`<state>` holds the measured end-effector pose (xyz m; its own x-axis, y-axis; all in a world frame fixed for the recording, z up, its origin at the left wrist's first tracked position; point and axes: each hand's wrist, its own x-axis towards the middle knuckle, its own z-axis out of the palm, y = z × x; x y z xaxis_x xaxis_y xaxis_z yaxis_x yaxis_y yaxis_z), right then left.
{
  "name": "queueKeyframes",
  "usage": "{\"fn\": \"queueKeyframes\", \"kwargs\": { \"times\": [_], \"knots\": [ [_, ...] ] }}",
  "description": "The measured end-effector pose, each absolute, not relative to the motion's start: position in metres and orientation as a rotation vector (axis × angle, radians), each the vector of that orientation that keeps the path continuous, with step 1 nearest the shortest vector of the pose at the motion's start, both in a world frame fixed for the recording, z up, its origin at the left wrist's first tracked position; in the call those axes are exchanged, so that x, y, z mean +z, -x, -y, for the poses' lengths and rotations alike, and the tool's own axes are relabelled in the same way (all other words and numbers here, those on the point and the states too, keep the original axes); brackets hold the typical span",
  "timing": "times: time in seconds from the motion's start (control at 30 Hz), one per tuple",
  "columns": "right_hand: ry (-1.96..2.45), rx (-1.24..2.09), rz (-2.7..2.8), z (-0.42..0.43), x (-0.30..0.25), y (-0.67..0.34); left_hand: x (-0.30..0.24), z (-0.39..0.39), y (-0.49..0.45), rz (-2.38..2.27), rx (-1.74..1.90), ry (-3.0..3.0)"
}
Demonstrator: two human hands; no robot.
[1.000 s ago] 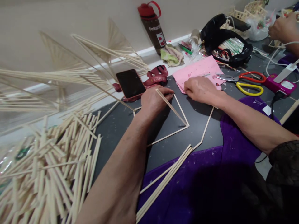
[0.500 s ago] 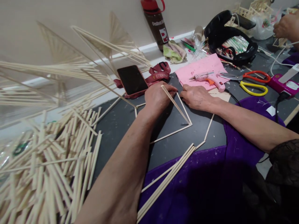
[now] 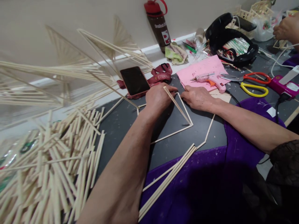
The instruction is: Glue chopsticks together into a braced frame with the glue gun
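Observation:
My left hand (image 3: 159, 98) is closed at the far end of a frame of thin wooden sticks (image 3: 171, 134), its curled fingers partly hidden behind its back. One stick (image 3: 177, 105) rises at a slant from the frame's near right corner, passing in front of that hand. Just right of the frame's far corner, my right hand (image 3: 197, 99) rests low on the table with its fingers curled together. Its fingertips are close to the frame, and whatever they pinch is hidden. Several loose sticks (image 3: 168, 183) lie on purple cloth (image 3: 187, 193) nearer my body.
A heap of wooden sticks (image 3: 63, 165) covers the left side. Tall stick structures (image 3: 102, 46) lean by the wall. Behind my hands are a phone (image 3: 135, 81), a bottle (image 3: 158, 28), a pink glue gun (image 3: 210, 79) and scissors (image 3: 254, 84). Another person's hand (image 3: 286, 28) is at far right.
The camera view has shifted slightly, so the surroundings sit a little further right and lower. Both hands and the stick frame keep nearly the same pose.

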<state>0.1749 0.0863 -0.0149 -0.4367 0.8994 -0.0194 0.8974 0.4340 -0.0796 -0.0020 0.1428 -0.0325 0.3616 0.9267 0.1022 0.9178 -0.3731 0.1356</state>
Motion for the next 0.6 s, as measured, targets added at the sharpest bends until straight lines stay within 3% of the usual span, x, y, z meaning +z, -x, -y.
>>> {"fn": "queueKeyframes", "kwargs": {
  "times": [0.5, 0.6],
  "knots": [
    [1.660, 0.085, 2.656, -0.086, -0.017, -0.175, -0.034, -0.144, 0.000, -1.705, 0.363, -2.458],
    [1.673, 0.077, 2.645, -0.087, -0.017, -0.176, -0.024, -0.143, 0.007, -1.654, 0.526, -2.404]
  ]
}}
